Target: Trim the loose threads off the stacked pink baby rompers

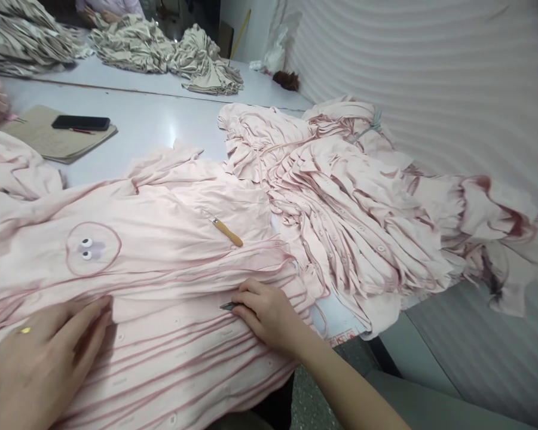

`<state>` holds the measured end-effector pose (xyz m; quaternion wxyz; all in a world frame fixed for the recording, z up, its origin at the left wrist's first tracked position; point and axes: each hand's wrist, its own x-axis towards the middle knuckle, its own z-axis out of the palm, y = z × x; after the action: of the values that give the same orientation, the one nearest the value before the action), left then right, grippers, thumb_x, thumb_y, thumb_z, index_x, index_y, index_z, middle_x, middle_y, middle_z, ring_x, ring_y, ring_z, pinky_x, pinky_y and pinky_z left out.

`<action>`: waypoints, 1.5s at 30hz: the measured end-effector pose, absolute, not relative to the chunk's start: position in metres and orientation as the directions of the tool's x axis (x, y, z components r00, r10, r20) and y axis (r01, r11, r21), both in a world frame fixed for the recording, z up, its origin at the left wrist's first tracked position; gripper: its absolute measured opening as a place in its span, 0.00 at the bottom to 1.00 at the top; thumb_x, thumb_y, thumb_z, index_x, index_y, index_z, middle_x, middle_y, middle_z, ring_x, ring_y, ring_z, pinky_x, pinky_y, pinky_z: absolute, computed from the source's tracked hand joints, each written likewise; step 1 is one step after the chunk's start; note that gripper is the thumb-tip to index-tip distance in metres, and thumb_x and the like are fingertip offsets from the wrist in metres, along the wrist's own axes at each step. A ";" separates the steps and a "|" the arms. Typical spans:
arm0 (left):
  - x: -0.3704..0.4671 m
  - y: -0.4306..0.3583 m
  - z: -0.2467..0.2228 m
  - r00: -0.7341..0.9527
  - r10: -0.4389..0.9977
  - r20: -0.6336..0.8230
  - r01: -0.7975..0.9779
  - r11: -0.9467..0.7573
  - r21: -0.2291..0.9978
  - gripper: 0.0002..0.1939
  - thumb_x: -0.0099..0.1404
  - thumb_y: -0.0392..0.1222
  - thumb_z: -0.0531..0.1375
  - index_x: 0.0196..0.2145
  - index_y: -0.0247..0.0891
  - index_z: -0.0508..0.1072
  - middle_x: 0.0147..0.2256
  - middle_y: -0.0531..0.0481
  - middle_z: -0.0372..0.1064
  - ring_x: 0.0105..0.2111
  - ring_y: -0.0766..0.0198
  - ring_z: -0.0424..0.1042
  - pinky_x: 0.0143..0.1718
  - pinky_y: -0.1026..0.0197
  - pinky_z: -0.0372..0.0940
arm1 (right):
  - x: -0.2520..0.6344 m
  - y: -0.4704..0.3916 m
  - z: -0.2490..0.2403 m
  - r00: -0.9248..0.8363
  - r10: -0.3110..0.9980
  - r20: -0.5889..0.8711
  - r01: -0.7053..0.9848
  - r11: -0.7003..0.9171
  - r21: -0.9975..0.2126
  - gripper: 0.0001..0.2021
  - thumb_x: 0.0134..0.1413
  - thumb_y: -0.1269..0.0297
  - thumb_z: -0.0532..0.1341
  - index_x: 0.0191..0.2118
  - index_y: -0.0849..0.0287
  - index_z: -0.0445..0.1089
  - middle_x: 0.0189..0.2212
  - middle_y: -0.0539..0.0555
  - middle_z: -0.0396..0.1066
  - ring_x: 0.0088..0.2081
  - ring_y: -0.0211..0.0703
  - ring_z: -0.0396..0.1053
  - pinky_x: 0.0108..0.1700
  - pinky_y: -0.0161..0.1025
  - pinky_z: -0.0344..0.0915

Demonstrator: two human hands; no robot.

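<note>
Our left hand (40,358) lies flat and open at seven o'clock, pressing the pink garment (161,269). If it lifts, we judge the stacked layers could slide. At six o'clock our right hand (269,313) pinches a small dark metal tool (228,306) against the button placket; a slip might nick the cloth. The wooden-handled tool (224,229) lying loose at twelve o'clock could roll off.

Garment workshop, finishing desk.
Stacked pink garments (341,209) cover the white desk (152,125); beige garment piles (161,51) lie at 11 o'clock, a wooden-handled seam ripper (224,229) at centre.
</note>
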<state>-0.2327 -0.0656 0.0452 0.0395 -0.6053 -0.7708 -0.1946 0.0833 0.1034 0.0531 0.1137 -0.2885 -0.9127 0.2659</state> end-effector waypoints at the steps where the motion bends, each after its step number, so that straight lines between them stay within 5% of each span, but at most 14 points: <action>1: -0.229 -0.066 0.046 -0.250 0.924 0.289 0.955 0.186 0.232 0.19 0.66 0.56 0.53 0.45 0.43 0.73 0.41 0.47 0.74 0.39 0.52 0.73 0.43 0.50 0.66 | 0.082 0.103 0.051 -0.803 0.593 0.055 0.466 0.684 -0.562 0.05 0.60 0.70 0.60 0.38 0.59 0.75 0.37 0.53 0.71 0.36 0.40 0.70 0.38 0.35 0.64; 6: -0.201 -0.055 0.053 -0.200 0.930 0.309 0.928 0.079 0.365 0.14 0.67 0.54 0.54 0.42 0.46 0.72 0.37 0.55 0.77 0.33 0.63 0.76 0.34 0.64 0.69 | 0.079 0.102 0.047 -0.758 0.649 0.064 0.484 0.626 -0.612 0.06 0.61 0.71 0.59 0.40 0.58 0.74 0.38 0.53 0.72 0.38 0.41 0.70 0.42 0.36 0.66; 12: -0.170 -0.033 0.050 0.013 0.947 0.320 0.862 -0.172 0.476 0.09 0.67 0.39 0.54 0.41 0.45 0.74 0.42 0.50 0.74 0.40 0.65 0.75 0.41 0.66 0.69 | 0.053 0.090 0.056 -0.786 0.614 0.071 0.413 0.606 -0.680 0.05 0.59 0.70 0.61 0.41 0.58 0.73 0.39 0.53 0.71 0.40 0.41 0.70 0.42 0.35 0.67; 19: -0.149 -0.026 0.041 0.065 0.964 0.256 0.854 -0.187 0.485 0.11 0.67 0.35 0.51 0.37 0.42 0.73 0.41 0.47 0.72 0.35 0.64 0.73 0.36 0.63 0.69 | 0.035 0.085 0.052 -0.775 0.626 0.086 0.434 0.626 -0.648 0.05 0.59 0.70 0.61 0.41 0.57 0.73 0.39 0.53 0.71 0.39 0.42 0.70 0.41 0.36 0.66; 28: -0.154 -0.031 0.040 -0.143 0.958 0.250 0.752 -0.059 0.657 0.10 0.69 0.36 0.48 0.32 0.40 0.66 0.29 0.51 0.66 0.29 0.66 0.68 0.30 0.63 0.65 | 0.022 0.075 0.054 -0.832 0.549 0.083 0.389 0.683 -0.619 0.05 0.59 0.70 0.62 0.40 0.57 0.73 0.39 0.53 0.72 0.38 0.42 0.70 0.40 0.36 0.65; 38: -0.165 -0.036 0.044 -0.194 0.935 0.295 0.765 -0.044 0.642 0.10 0.70 0.37 0.47 0.33 0.41 0.65 0.31 0.52 0.67 0.31 0.66 0.69 0.34 0.64 0.65 | 0.013 0.069 0.051 -0.835 0.546 0.071 0.435 0.734 -0.522 0.04 0.60 0.70 0.60 0.37 0.58 0.72 0.36 0.53 0.71 0.35 0.41 0.70 0.37 0.35 0.63; 45: -0.238 -0.112 0.065 -0.257 0.891 0.373 0.953 0.170 0.250 0.11 0.69 0.46 0.50 0.42 0.44 0.69 0.40 0.52 0.76 0.36 0.63 0.76 0.38 0.64 0.69 | -0.010 0.055 0.050 -0.834 0.539 0.114 0.341 0.668 -0.661 0.05 0.60 0.70 0.59 0.40 0.57 0.72 0.37 0.53 0.70 0.38 0.42 0.69 0.38 0.36 0.64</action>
<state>-0.2375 -0.1117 0.0653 0.0701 -0.6056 -0.7615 -0.2201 -0.0098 0.0553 0.0499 0.1519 -0.2444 -0.9007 0.3256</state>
